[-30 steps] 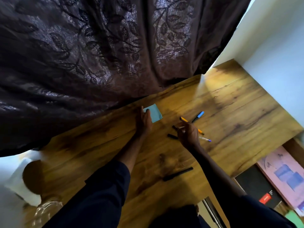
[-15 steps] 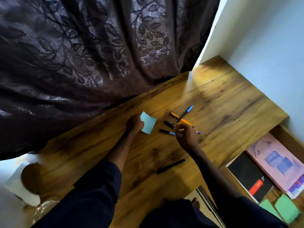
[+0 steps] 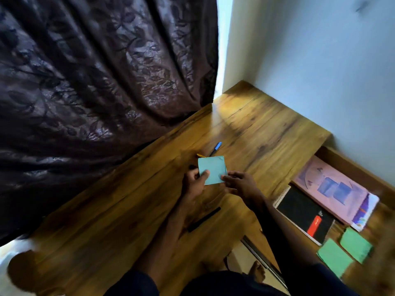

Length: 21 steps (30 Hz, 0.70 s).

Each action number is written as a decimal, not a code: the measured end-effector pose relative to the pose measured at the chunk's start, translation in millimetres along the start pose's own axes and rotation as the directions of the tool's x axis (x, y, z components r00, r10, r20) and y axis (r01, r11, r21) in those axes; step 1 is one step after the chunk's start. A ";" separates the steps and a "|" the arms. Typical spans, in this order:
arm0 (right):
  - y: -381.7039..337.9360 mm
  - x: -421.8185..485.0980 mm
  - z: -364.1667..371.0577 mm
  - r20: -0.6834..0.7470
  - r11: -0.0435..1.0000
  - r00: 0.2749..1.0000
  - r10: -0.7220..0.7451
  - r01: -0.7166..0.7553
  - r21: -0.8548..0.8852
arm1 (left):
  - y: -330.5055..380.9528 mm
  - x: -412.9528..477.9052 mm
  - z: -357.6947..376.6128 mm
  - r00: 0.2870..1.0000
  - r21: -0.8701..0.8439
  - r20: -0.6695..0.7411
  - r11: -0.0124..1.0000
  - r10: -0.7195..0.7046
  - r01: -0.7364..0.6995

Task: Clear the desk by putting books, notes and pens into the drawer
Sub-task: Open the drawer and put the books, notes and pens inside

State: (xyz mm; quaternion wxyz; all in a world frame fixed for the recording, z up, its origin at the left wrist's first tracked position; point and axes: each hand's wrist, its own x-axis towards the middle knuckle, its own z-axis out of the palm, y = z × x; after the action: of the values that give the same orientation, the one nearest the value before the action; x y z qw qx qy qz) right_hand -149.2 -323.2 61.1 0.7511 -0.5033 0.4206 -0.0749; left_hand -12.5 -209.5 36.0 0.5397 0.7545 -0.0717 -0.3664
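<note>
Head view, left hand [image 3: 193, 185] and right hand [image 3: 242, 184] fingers pinching blue note [image 3: 212, 167], notebook [image 3: 299, 207] red label [image 3: 314, 226] unreadable.

On your right the drawer [image 3: 350, 165] stands open, and bare desk [image 3: 267, 129] runs from the pens to its edge. The wall [image 3: 320, 60] closes off the far side of both; the curtain [image 3: 96, 82] hangs onto the desk's back edge at left. A blue-capped pen [image 3: 215, 148] and a yellow pen [image 3: 201, 155] lie just beyond the blue note pad [image 3: 212, 169], and a black pen [image 3: 204, 218] lies nearer you. Inside the drawer, a pink book [image 3: 333, 189], a black notebook [image 3: 303, 212] and two green pads [image 3: 334, 256] cover most of the floor.
</note>
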 end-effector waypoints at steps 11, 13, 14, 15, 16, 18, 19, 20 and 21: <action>-7.0 -53.3 -168.0 -0.446 0.910 0.895 0.029 0.161 0.382 | 18.9 -39.5 177.3 0.916 0.241 0.401 0.965 -0.004 -0.101; 0.5 -63.0 -202.7 -0.525 0.905 0.851 0.025 0.204 0.374 | 14.8 -49.6 206.5 0.903 0.307 0.428 0.936 0.025 -0.171; 6.0 -67.8 -218.5 -0.554 0.907 0.832 0.029 0.211 0.365 | 12.9 -53.8 219.0 0.896 0.350 0.442 0.913 0.038 -0.211; 11.6 -74.0 -234.5 -0.586 0.911 0.810 0.035 0.216 0.353 | 10.8 -57.6 233.1 0.888 0.403 0.458 0.881 0.041 -0.249; 18.6 -81.8 -252.0 -0.621 0.920 0.783 0.040 0.213 0.328 | 6.4 -60.5 250.0 0.875 0.456 0.483 0.843 0.035 -0.285; 39.6 -90.8 -285.5 -0.696 0.954 0.717 0.032 0.185 0.235 | -0.7 -68.2 276.8 0.844 0.527 0.535 0.771 0.026 -0.358; 52.3 -98.0 -302.6 -0.740 0.975 0.673 0.020 0.149 0.162 | -7.5 -73.0 290.9 0.827 0.556 0.562 0.734 0.013 -0.389; 67.2 -103.2 -320.5 -0.779 0.992 0.627 -0.001 0.101 0.080 | -13.7 -78.0 303.6 0.810 0.586 0.587 0.692 -0.004 -0.422; 82.3 -108.2 -337.9 -0.806 0.999 0.592 -0.016 0.040 0.009 | -19.0 -84.0 315.4 0.790 0.616 0.612 0.644 -0.028 -0.454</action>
State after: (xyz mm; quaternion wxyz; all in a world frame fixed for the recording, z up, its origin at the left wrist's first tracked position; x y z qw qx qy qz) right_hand -482.4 -459.7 6.7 0.4858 -0.4118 0.7054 -0.3114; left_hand -277.3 -399.8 12.5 0.1820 0.7449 -0.4642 -0.4434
